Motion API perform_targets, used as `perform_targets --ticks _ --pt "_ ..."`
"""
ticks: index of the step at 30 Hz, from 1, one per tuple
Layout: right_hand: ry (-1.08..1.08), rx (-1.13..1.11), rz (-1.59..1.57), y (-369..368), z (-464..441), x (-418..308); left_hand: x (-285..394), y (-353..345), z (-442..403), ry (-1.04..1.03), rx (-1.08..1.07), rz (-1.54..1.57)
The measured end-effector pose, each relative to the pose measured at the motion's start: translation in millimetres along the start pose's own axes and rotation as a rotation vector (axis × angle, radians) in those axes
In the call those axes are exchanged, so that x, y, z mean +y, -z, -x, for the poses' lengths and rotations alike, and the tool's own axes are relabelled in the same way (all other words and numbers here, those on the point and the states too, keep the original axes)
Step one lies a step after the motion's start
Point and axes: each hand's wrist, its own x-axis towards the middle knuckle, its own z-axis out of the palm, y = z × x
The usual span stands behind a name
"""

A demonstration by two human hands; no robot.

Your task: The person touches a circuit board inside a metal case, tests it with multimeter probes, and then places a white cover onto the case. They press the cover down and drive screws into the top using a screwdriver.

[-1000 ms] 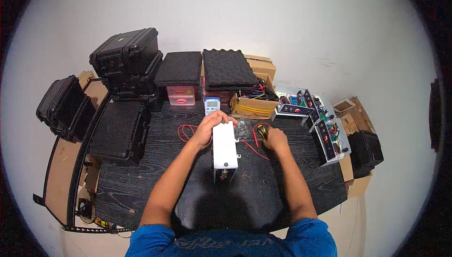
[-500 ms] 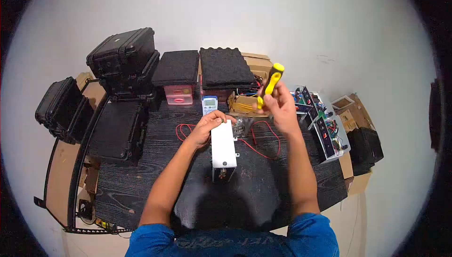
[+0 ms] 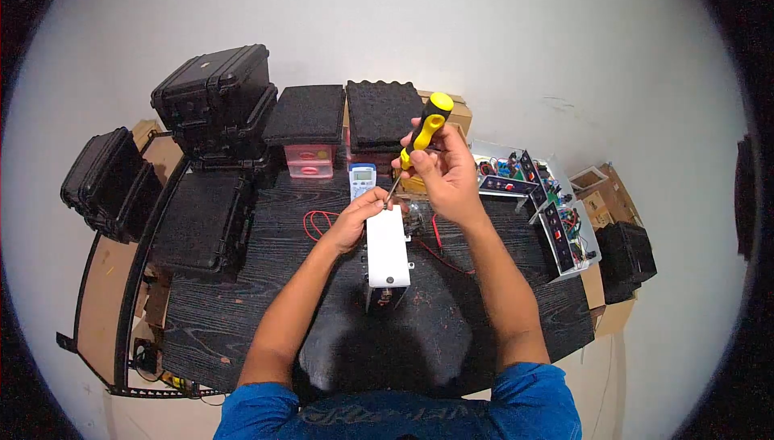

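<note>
A white box-shaped unit [image 3: 388, 248] stands on the black wood-grain table, with a dark screw at its near end. My left hand [image 3: 355, 221] grips its far end, fingertips at the top edge. Raised above that end, my right hand [image 3: 451, 178] is closed around a yellow and black screwdriver [image 3: 427, 129]. Its thin shaft points down to the far end of the unit, beside my left fingertips; whether the tip sits in a screw is hard to tell. Just behind is a blue and white multimeter [image 3: 363, 179].
Black hard cases [image 3: 201, 218] are stacked at the left. Foam sheets [image 3: 305, 116] lie on pink drawers [image 3: 310, 161] at the back. Opened white units with wiring [image 3: 556, 230] stand at the right. Red leads [image 3: 314, 221] lie around the white unit.
My right hand has lifted the screwdriver off the table, then brought it left so its shaft reaches the unit's far end. My left hand has stayed on the unit.
</note>
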Motion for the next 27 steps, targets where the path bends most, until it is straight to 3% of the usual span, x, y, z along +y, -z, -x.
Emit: perform_targets --ticks 8,12,15,20,27 --pt "0.044 -0.036 0.059 -7.1 -8.1 3.7 7.5 -9.8 -0.6 0.051 0.069 -0.018" --pt "-0.21 -0.072 -0.043 -13.9 -13.6 -17.0 1.6 -1.3 -0.6 0.007 0.027 -0.043" --pt "-0.233 -0.098 -0.111 -12.6 -16.8 -19.3 -3.5 8.1 -0.8 -0.011 -0.001 -0.086" --pt "-0.093 -0.019 -0.046 -6.8 -14.5 5.0 0.0 0.6 0.0 0.004 0.042 -0.166" --pt "-0.098 -0.02 -0.022 -0.9 -12.8 11.0 -16.0 -4.9 3.8 -0.278 0.293 -0.476"
